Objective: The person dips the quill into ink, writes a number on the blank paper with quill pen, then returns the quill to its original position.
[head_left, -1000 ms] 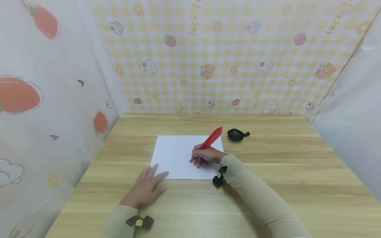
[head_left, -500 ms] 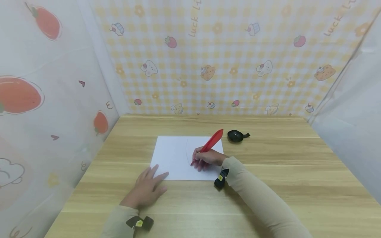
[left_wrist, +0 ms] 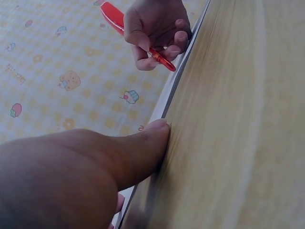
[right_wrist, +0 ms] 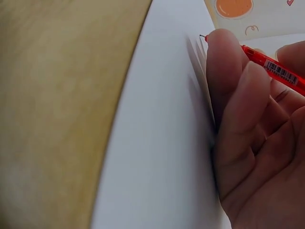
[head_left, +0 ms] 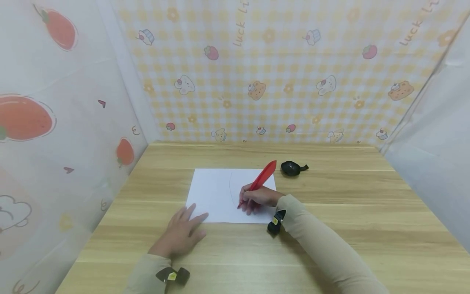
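A wooden table [head_left: 367, 183] bears a white sheet of paper [head_left: 211, 192]. A person's left hand [head_left: 178, 232], fingers spread, rests at the sheet's near left corner; the right hand [head_left: 258, 197] pinches a red pen [head_left: 263, 175] over the paper, its tip by the lower end of a thin curved line [head_left: 230, 187]. Too light a touch from the left hand could let the sheet skid and the curve wobble; a right hand sliding back might smudge it.

"luck" reads on the checked backdrop [head_left: 279, 69] at twelve and two o'clock; the red pen [right_wrist: 257, 56] bears a barcode label [right_wrist: 281, 72] near three o'clock, its digits too small.
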Demonstrator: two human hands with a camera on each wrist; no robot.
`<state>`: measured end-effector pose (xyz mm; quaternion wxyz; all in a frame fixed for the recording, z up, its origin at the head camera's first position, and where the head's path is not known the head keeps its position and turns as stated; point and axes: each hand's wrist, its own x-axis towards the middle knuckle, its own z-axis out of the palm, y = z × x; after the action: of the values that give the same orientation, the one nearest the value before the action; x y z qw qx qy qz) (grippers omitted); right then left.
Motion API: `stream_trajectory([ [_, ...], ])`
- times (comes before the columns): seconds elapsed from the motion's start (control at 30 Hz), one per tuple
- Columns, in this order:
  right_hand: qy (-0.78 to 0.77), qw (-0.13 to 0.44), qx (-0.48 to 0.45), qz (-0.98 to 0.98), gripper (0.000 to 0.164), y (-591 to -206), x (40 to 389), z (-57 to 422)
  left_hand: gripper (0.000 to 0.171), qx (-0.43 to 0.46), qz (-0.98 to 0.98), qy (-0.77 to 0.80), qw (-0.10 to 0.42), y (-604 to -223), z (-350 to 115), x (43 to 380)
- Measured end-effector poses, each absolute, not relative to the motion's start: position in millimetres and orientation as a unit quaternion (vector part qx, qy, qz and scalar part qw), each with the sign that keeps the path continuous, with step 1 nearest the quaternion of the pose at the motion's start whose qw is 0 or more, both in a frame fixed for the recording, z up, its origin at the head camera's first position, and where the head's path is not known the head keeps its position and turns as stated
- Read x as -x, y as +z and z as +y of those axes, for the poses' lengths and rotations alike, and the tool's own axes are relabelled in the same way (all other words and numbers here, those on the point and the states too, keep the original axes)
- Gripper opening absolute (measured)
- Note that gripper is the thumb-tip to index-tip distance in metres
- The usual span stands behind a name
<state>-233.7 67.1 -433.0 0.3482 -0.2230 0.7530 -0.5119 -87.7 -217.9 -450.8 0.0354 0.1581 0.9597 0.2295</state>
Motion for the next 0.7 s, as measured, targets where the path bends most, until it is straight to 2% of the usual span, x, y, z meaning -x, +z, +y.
stream_trajectory([
  [0.7,-0.495,0.382,0.214,0.75,0.02,-429,237,80,0.049,-0.163,0.959,0.23,0.027,-449,-216,87],
])
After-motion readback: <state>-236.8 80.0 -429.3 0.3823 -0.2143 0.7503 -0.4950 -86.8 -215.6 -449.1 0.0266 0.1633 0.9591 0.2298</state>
